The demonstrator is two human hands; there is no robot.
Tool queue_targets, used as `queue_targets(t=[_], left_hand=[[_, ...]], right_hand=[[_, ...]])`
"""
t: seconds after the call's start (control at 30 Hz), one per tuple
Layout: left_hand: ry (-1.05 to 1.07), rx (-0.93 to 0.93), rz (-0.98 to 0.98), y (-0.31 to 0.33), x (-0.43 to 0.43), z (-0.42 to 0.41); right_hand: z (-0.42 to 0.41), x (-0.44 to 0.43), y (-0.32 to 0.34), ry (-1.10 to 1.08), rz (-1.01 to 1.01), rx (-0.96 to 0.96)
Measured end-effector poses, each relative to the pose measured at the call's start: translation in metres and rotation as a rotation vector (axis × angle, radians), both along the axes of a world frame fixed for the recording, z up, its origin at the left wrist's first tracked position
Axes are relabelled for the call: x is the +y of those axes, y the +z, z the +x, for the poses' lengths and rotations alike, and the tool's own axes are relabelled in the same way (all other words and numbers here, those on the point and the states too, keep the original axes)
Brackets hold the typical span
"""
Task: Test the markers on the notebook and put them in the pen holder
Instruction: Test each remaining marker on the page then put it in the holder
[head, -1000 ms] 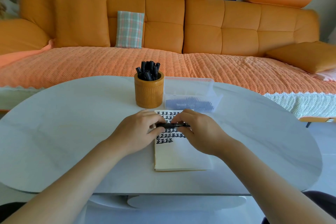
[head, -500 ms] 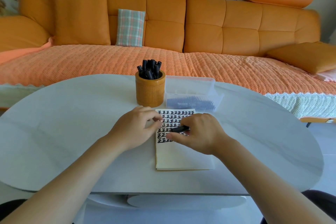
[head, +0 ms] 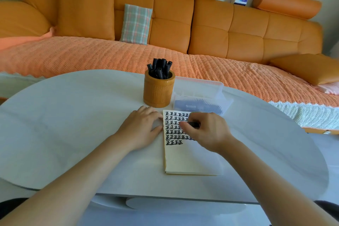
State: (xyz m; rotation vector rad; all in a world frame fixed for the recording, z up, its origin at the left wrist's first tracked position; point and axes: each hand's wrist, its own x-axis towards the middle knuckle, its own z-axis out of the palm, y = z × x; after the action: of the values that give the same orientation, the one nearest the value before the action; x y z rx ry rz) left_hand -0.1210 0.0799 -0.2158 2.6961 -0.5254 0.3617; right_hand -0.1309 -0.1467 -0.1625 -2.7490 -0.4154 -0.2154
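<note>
**A:** From the head view, what do we have in the right hand?

**B:** Its fingers are curled round a black marker, held low over the written rows on the open notebook. Whether the tip touches the page we cannot tell.

**A:** And the left hand?

**B:** It rests on the white surface, fingers loosely bent, thumb at the notebook's left edge. Whether they hold anything underneath we cannot tell.

**A:** What do we find beyond the fingers?

**B:** Just past the left fingers stands the orange pen holder, full of black markers. Past the right fingers lies a clear plastic case.
</note>
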Motion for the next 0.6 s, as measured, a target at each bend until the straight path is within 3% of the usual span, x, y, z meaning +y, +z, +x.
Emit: queue_targets(t=[0.23,0.43,0.6], left_hand=[[-0.017,0.084,0.051,0.014,0.003,0.006],[-0.043,0.03,0.036,0.011,0.007,0.008],[-0.058,0.009,0.037,0.008,0.011,0.011]], right_hand=[[0.034,0.029,0.031,0.133,0.379,0.043],[0.081,0.058,0.082,0.012,0.803,-0.094],[0.109,0.077,0.1,0.006,0.925,-0.145]])
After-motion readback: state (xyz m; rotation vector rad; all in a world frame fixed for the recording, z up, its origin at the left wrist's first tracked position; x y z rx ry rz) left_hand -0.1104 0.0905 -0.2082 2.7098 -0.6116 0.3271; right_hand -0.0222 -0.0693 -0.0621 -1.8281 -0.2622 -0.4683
